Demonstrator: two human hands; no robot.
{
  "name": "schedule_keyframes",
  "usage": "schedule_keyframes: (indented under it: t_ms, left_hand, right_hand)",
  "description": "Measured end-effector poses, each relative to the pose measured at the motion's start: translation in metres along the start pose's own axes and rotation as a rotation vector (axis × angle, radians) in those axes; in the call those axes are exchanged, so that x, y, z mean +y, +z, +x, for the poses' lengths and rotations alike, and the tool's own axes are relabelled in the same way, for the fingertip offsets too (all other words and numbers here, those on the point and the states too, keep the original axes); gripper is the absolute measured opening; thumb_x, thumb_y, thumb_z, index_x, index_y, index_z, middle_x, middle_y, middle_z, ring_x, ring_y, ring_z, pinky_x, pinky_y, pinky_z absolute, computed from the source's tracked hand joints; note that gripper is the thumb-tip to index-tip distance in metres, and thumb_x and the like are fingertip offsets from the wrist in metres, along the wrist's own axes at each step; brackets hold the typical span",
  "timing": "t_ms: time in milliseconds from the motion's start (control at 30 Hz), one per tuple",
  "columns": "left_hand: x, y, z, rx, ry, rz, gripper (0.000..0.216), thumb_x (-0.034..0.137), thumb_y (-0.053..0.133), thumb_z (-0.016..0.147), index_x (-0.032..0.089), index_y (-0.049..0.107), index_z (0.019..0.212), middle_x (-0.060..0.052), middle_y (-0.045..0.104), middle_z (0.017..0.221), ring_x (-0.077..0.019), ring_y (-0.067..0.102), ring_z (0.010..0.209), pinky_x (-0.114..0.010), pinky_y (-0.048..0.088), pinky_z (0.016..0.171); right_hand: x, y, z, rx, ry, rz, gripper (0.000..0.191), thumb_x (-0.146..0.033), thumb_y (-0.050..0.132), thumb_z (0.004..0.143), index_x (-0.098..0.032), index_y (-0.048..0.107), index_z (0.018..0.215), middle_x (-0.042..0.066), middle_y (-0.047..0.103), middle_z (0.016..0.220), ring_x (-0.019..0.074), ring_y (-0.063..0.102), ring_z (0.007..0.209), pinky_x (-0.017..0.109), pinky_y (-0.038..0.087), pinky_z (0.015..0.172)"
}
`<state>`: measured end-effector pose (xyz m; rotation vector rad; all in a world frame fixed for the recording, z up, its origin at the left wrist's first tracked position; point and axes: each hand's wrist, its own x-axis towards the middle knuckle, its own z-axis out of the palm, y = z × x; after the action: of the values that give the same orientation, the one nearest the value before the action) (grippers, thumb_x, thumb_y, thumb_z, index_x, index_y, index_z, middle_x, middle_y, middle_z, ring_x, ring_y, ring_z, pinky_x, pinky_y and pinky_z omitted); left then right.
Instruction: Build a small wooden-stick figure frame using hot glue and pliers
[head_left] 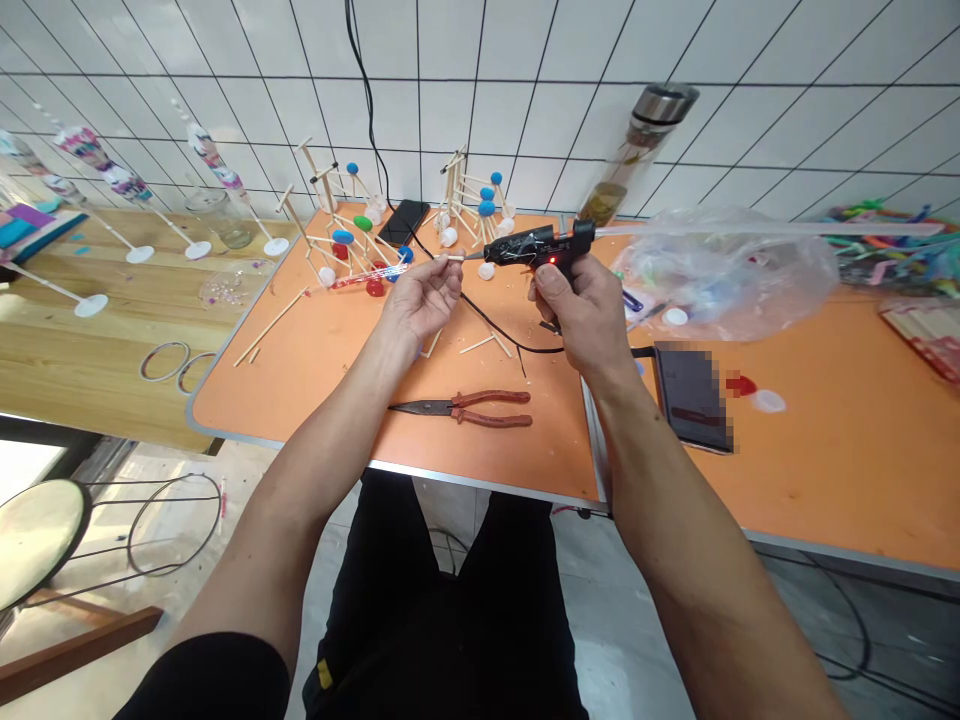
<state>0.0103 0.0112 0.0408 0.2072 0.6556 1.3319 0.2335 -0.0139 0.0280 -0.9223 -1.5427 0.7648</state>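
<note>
My right hand [583, 312] grips a black hot glue gun [521, 247] with a small red light lit on its side. A long clear glue stick [765, 230] juts from its back end. My left hand [424, 300] is closed, its fingertips pinching a short pale wooden stick [453, 258]. The gun's nozzle is at the stick's end; whether they touch I cannot tell. Behind my left hand are stick frames with coloured bottle caps [363, 223]. Pliers with red-brown handles [491, 408] lie on the orange table [300, 400] below my hands.
A dark phone [405, 222] lies near the wall. To the right are a crumpled plastic bag [735, 280], a dark flat case [691, 395] and a tilted-looking bottle [637, 150]. Loose sticks [271, 325] lie at left. The gun's black cord [510, 340] crosses the table.
</note>
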Motion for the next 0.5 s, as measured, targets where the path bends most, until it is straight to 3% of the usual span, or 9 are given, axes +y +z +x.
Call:
schedule_keyframes:
  t_ms: [233,500]
  left_hand:
    - [-0.0001,0.0007,-0.0006,-0.013,0.010,0.003,0.027,0.005,0.056,0.109,0.010,0.073,0.089,-0.002,0.075,0.068,-0.0067,0.072,0.058,-0.012,0.057,0.062]
    - [-0.0003,-0.0010,0.0015,-0.012,0.010,0.010,0.026,0.005,0.058,0.108,0.010,0.074,0.089,-0.002,0.075,0.069,-0.0066,0.072,0.060,-0.012,0.056,0.063]
  right_hand:
    - [-0.0002,-0.0004,-0.0005,0.006,0.008,-0.038,0.061,-0.087,0.075,0.091,-0.026,0.068,0.090,-0.001,0.062,0.074,0.0121,0.048,0.059,0.028,0.039,0.053]
    - [0.0002,-0.0004,-0.0005,0.002,0.001,-0.041,0.060,-0.085,0.074,0.093,-0.026,0.067,0.088,-0.001,0.061,0.076,0.0117,0.046,0.059,0.029,0.038,0.054]
